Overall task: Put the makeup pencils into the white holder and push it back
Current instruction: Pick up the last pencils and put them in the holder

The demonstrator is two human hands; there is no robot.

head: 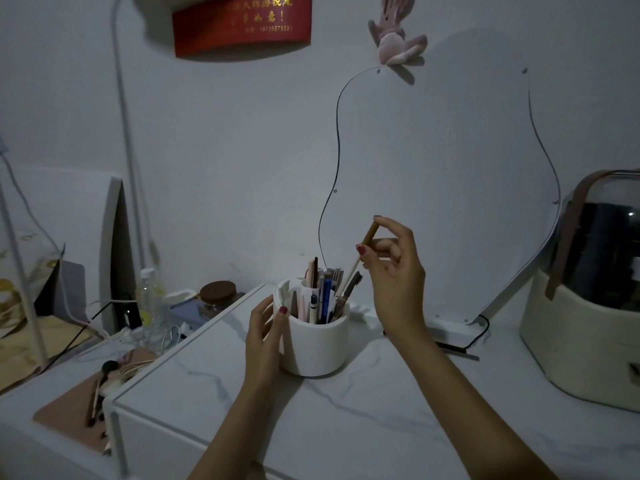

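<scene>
A round white holder [320, 344] stands on the marble tabletop [363, 417], filled with several makeup pencils and brushes [323, 294]. My left hand [266, 329] grips the holder's left side, thumb on its rim. Above and to the right, my right hand [394, 271] pinches a thin gold and white makeup pencil [363, 252], tilted with its lower tip pointing down into the holder's right side among the other pencils.
A wavy-edged mirror [450, 188] leans on the wall behind the holder. A cream cosmetics case with a clear dome [588, 306] stands at the right. Left of the table, a lower surface holds a bottle [149, 299], a jar [218, 296], cables and brushes [100, 386].
</scene>
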